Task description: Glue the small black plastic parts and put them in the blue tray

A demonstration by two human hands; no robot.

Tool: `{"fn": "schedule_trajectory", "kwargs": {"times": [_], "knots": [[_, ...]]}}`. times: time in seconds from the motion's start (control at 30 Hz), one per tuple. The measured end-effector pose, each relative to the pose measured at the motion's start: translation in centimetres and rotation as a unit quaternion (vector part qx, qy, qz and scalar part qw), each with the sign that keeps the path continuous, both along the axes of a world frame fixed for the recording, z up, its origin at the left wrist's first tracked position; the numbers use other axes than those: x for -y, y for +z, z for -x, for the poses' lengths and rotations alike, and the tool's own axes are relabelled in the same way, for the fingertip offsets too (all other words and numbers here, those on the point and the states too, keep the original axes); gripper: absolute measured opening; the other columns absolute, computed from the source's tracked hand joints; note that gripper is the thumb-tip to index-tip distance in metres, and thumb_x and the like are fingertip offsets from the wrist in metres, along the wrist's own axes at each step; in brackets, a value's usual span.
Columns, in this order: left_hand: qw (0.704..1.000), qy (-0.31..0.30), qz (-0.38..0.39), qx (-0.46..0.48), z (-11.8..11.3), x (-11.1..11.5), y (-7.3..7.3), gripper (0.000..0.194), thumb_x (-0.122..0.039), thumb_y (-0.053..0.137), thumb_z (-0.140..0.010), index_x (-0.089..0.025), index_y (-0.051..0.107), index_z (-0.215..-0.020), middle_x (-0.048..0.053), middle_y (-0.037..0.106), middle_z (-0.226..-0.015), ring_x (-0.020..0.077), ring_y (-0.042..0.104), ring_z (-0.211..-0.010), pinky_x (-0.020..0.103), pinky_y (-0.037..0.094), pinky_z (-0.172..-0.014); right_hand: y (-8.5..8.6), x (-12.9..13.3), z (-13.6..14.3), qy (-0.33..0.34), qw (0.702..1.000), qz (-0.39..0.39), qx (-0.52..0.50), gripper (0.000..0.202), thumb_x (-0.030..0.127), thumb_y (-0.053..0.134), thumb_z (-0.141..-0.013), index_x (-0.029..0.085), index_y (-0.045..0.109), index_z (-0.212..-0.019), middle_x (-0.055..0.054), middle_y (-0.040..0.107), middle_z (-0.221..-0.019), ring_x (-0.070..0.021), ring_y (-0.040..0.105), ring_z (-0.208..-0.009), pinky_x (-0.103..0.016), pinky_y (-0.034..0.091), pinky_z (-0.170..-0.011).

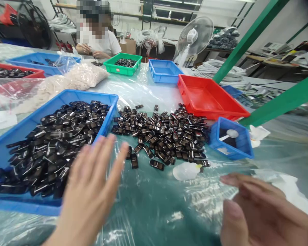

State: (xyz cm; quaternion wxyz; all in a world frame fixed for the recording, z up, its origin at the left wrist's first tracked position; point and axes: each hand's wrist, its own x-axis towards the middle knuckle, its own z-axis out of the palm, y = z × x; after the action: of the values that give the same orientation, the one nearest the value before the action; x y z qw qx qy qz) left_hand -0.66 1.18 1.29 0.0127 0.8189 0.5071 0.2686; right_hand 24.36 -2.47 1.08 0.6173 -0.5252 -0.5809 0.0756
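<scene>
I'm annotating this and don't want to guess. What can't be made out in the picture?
All in the head view:
- Large blue tray: near right corner hidden by the left hand.
- Right hand: blurred, its wrist cut off by the frame edge.
- Red tray at far left: cut off by the left edge.
- Small blue bin: dark contents too small to identify.
- Co-worker's hands: too small to tell what they hold.

Bare left grip (88, 186), slim fingers (116, 172), bare wrist (65, 227); bare right grip (265, 208), rounded thumb (233, 220).
</scene>
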Motion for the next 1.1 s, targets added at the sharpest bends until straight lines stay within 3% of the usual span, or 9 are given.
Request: {"fn": "schedule_trajectory", "kwargs": {"times": [0.03, 0.13, 0.27, 0.37, 0.53, 0.67, 0.77, 0.87, 1.1], "knots": [[0.997, -0.043, -0.001, -0.071, -1.0, 0.0, -1.0, 0.062, 0.003, 0.038, -0.090, -0.015, 0.027, -0.148, 0.019, 0.023, -0.155, 0.0450, 0.022, -0.138, 0.067, 0.018, -0.109, -0.5, -0.4, -0.4, -0.009, 1.000, 0.013, -0.002, 0.027, 0.020, 0.058, -0.087, 0.031, 0.054, -0.111, -0.007, 0.055, -0.099, -0.0256, 0.056, -0.093, -0.047, 0.044, -0.087], [0.994, -0.070, 0.009, -0.089, -3.1, -0.1, -3.5, 0.038, -0.019, 0.040, -0.098, -0.001, 0.051, -0.129, 0.025, 0.054, -0.134, 0.0459, 0.049, -0.122, 0.062, 0.046, -0.093, -2.1, -1.4, -1.1, 0.037, 0.993, 0.112, 0.015, 0.040, 0.021, 0.058, -0.087, 0.027, 0.046, -0.125, -0.010, 0.058, -0.115, -0.0244, 0.058, -0.103, -0.042, 0.048, -0.085], [0.993, -0.092, 0.048, -0.049, -3.1, -0.4, -4.2, 0.034, -0.027, 0.034, -0.101, -0.012, 0.063, -0.091, 0.017, 0.069, -0.112, 0.0366, 0.061, -0.109, 0.054, 0.055, -0.083, -3.8, -1.6, -1.1, 0.109, 0.947, 0.296, 0.066, 0.030, 0.033, 0.052, -0.091, 0.029, 0.049, -0.121, -0.007, 0.062, -0.120, -0.0221, 0.060, -0.109, -0.034, 0.054, -0.080], [0.992, -0.090, 0.084, -0.020, -2.5, -0.5, -3.9, 0.030, -0.027, 0.033, -0.102, -0.017, 0.056, -0.085, 0.011, 0.067, -0.098, 0.0273, 0.066, -0.090, 0.042, 0.057, -0.071, -4.2, -1.5, -1.2, 0.131, 0.932, 0.332, 0.060, 0.028, 0.037, 0.050, -0.091, 0.030, 0.049, -0.118, -0.005, 0.064, -0.119, -0.0217, 0.061, -0.109, -0.034, 0.055, -0.081], [0.986, -0.056, 0.156, 0.019, -1.9, -0.5, -3.8, 0.030, -0.029, 0.036, -0.100, -0.019, 0.041, -0.128, 0.009, 0.060, -0.095, 0.0255, 0.063, -0.084, 0.035, 0.053, -0.063, -4.1, -1.6, -1.3, 0.140, 0.928, 0.337, 0.069, 0.027, 0.036, 0.053, -0.090, 0.031, 0.049, -0.116, -0.004, 0.064, -0.117, -0.0210, 0.062, -0.106, -0.034, 0.055, -0.082], [0.963, -0.067, 0.243, 0.096, -1.7, -0.3, -3.5, 0.014, -0.022, 0.038, -0.098, -0.024, 0.051, -0.104, 0.006, 0.057, -0.098, 0.0239, 0.058, -0.087, 0.033, 0.047, -0.070, -4.3, -1.4, -1.3, 0.145, 0.927, 0.338, 0.072, 0.028, 0.036, 0.054, -0.090, 0.030, 0.049, -0.117, -0.005, 0.063, -0.118, -0.0206, 0.061, -0.107, -0.033, 0.055, -0.083], [0.945, -0.087, 0.285, 0.138, -1.8, 0.0, -2.8, 0.013, -0.022, 0.034, -0.099, -0.024, 0.046, -0.104, 0.005, 0.057, -0.092, 0.0211, 0.057, -0.080, 0.031, 0.044, -0.068, -4.2, -1.1, -1.1, 0.150, 0.924, 0.344, 0.077, 0.028, 0.036, 0.054, -0.090, 0.030, 0.049, -0.116, -0.004, 0.063, -0.114, -0.0207, 0.061, -0.102, -0.032, 0.055, -0.078], [0.931, -0.096, 0.325, 0.134, -1.9, 0.3, -2.2, 0.016, -0.025, 0.030, -0.099, -0.023, 0.045, -0.096, 0.001, 0.056, -0.077, 0.0184, 0.055, -0.067, 0.029, 0.041, -0.060, -3.7, -1.0, -0.8, 0.166, 0.918, 0.352, 0.071, 0.028, 0.038, 0.052, -0.091, 0.031, 0.047, -0.118, -0.004, 0.062, -0.106, -0.0200, 0.061, -0.093, -0.026, 0.055, -0.064], [0.944, -0.070, 0.306, 0.098, -2.0, 0.6, -2.7, 0.027, -0.030, 0.040, -0.095, -0.022, 0.036, -0.069, -0.003, 0.043, -0.064, 0.0159, 0.044, -0.057, 0.027, 0.032, -0.053, -2.5, -0.6, -0.8, 0.235, 0.888, 0.394, 0.035, 0.026, 0.042, 0.043, -0.095, 0.033, 0.047, -0.119, -0.001, 0.057, -0.086, -0.0179, 0.058, -0.073, -0.021, 0.048, -0.046]]}}
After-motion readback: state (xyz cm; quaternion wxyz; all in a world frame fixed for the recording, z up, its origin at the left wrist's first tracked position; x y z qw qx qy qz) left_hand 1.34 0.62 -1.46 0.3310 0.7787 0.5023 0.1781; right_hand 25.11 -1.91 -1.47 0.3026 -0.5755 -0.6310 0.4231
